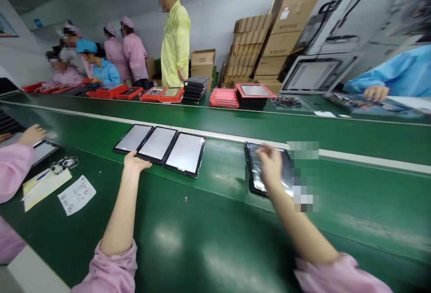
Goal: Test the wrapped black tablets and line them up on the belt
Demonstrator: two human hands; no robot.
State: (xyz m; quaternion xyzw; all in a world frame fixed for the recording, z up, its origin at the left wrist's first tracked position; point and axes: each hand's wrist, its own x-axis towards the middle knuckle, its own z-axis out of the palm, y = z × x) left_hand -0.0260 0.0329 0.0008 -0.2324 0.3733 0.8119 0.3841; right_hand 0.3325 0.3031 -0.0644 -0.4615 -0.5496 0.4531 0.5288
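Three tablets with lit white screens lie edge to edge in a row: a left tablet (134, 138), a middle tablet (158, 142) and a right tablet (185, 153). My left hand (135, 163) touches the near edge of the row, around the left and middle tablets, its thumb and fingers apart. Farther right, a dark-screened tablet (255, 172) with a glossy surface lies on the green belt. Over it is my right hand (272, 165), slightly blurred, fingers bent and drawn together. Whatever is between those fingertips is too small to make out.
At left, a co-worker's hand (32, 135) is over another tablet (43, 150), near a yellow pad (47, 190) with pens and a handwritten note (76, 195). Beyond the white rail stand red trays (107, 91), dark stacked tablets (195, 89) and pink sheets (224, 98).
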